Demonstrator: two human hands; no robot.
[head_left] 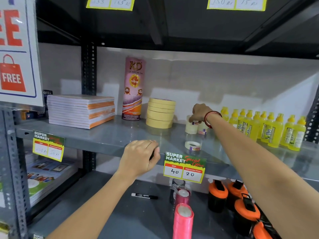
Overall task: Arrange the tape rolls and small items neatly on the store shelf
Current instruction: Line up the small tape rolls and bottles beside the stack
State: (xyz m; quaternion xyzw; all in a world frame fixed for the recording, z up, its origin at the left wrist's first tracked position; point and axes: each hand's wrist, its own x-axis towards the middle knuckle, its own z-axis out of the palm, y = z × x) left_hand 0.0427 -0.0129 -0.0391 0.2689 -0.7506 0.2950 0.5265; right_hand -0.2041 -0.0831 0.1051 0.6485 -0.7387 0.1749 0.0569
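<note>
Right hand [200, 112] fingers pinched on top of clear tape stack [191, 125], mid shelf [107, 133]. Loose tape roll [193, 145] just below it, nearer. Left hand [140, 157] fisted at shelf edge; contents unclear.

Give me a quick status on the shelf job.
Right hand fingers on the clear tape stack. Left hand fisted at the shelf edge. One loose roll lies in front; nothing in the way.
</note>
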